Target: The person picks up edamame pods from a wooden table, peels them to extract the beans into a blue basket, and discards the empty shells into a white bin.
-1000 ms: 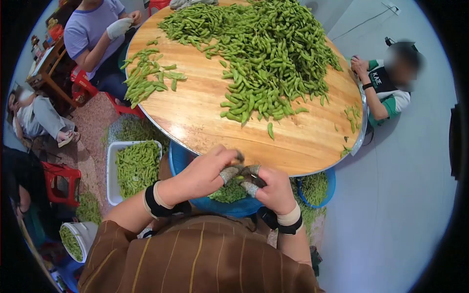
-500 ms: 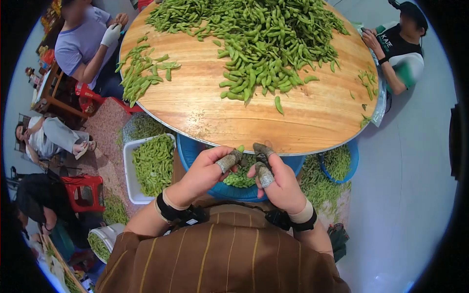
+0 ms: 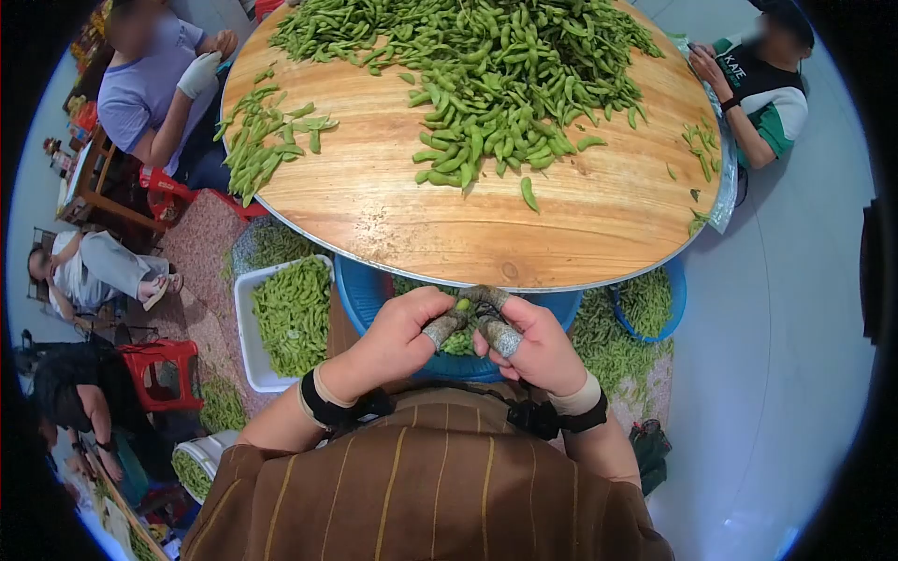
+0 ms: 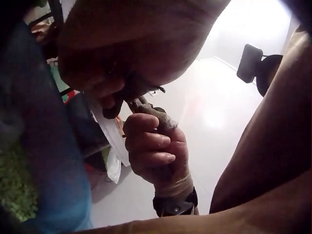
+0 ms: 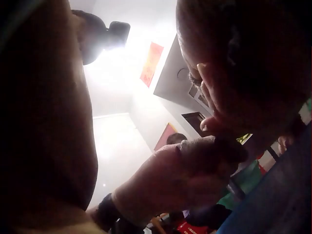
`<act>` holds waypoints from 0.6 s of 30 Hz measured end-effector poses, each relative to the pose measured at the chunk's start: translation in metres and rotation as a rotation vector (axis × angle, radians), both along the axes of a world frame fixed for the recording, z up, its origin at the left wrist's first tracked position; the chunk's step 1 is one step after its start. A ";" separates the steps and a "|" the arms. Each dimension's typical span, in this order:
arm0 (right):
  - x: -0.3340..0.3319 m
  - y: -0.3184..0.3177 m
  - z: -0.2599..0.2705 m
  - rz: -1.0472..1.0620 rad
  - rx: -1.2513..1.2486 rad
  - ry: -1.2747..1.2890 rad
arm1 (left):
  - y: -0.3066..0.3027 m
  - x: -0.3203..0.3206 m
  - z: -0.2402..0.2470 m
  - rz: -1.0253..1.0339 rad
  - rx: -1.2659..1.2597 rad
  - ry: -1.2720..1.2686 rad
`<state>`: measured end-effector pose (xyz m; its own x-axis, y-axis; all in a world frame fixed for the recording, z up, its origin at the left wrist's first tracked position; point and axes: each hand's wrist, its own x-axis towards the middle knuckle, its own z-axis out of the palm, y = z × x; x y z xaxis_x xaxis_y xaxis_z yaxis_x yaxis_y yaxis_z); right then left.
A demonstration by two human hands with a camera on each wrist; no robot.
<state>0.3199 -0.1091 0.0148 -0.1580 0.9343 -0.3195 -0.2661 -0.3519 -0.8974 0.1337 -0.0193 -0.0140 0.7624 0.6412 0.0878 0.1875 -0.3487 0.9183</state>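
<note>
Above the front rim of a blue tub (image 3: 360, 301), both hands meet tip to tip. My left hand (image 3: 398, 329) pinches a green edamame pod (image 3: 463, 305) between its thumb and index finger. My right hand (image 3: 541, 348) has its thumb and wrapped index finger bent against the pod's other end, which they mostly hide. Grey, stained tape covers the working fingers of both hands. In the left wrist view the right hand (image 4: 156, 144) shows curled fingers. The right wrist view has the left hand (image 5: 190, 168) in shadow. Green beans (image 3: 458, 343) lie in the tub below.
A round wooden table (image 3: 374, 220) bears a large heap of edamame pods (image 3: 524, 93) and a smaller pile (image 3: 262, 150). A white bin (image 3: 245, 337) of pods stands left; a blue basket (image 3: 672, 299) is at right. Other people sit around, near a red stool (image 3: 154, 374).
The hands, apart half a second ago with a pod tip showing at the left fingers, have come together at the pod. The head view has shifted since one second ago.
</note>
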 end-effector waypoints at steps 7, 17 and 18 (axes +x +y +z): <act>-0.002 -0.003 -0.005 0.007 -0.149 0.283 | 0.000 -0.013 -0.003 -0.167 -1.421 -0.363; -0.007 -0.001 -0.031 -0.090 0.207 -0.428 | 0.003 -0.018 -0.034 -0.135 -1.500 -0.345; -0.008 0.000 -0.030 -0.124 0.134 -0.277 | 0.001 -0.018 -0.033 -0.139 -1.500 -0.344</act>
